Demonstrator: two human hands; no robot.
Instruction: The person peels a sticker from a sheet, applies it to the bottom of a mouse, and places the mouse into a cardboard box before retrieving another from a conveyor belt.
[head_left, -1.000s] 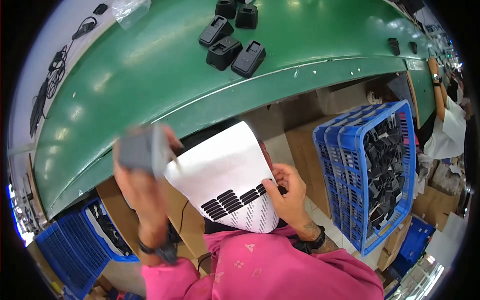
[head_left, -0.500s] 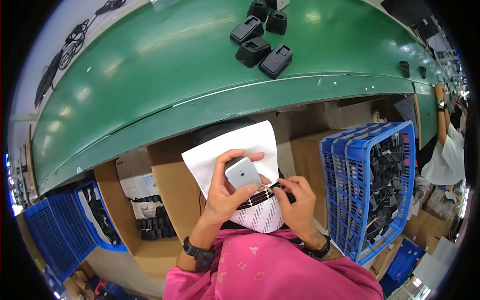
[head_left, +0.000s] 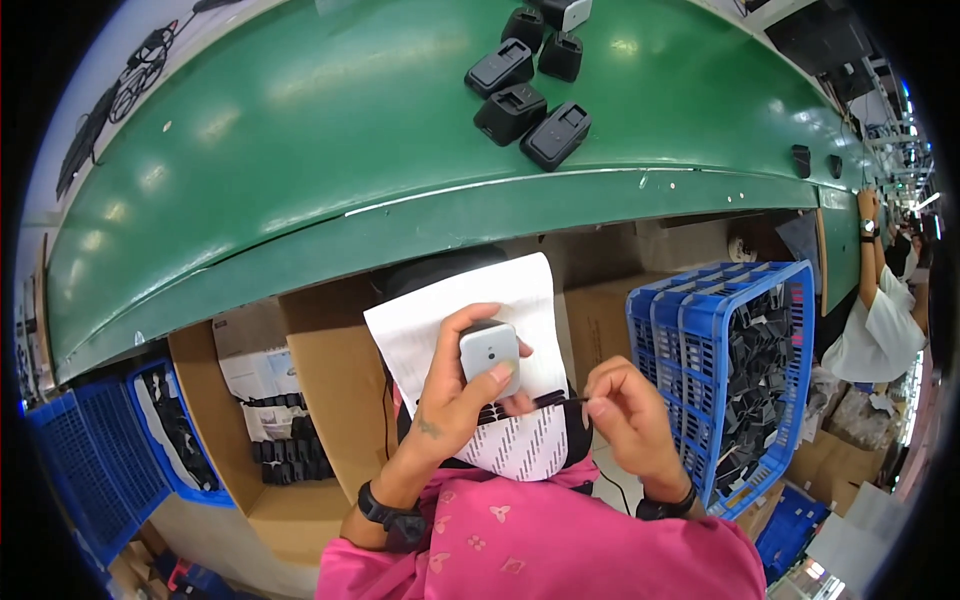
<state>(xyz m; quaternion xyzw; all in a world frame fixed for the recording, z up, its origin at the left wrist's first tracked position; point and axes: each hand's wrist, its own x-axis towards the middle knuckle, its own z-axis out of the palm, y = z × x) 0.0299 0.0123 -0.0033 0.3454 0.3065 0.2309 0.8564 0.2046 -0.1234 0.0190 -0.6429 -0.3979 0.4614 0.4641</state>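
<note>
My left hand (head_left: 447,400) is wrapped round a small block-shaped device with a pale grey face (head_left: 490,350), a dark dot on it and dark sides. Under that hand lies a white sheet (head_left: 525,285) across my lap, its lower part folded over to show a printed backing (head_left: 520,450). A row of black stickers (head_left: 548,399) runs along the fold. To the right, my right hand (head_left: 632,415) pinches a thin black sticker (head_left: 577,401) at the sheet's edge; whether it is fully off the sheet I cannot tell.
Several black charger docks (head_left: 513,113) stand on the green bench (head_left: 330,130). A blue crate (head_left: 720,300) of black parts is at my right. Cardboard boxes (head_left: 330,400) and another blue crate (head_left: 205,490) lie at left. A co-worker's arm (head_left: 868,240) shows far right.
My right hand has moved right and slightly down, away from the sheet, with the black sticker between its fingertips. My left hand has turned the device more upright.
</note>
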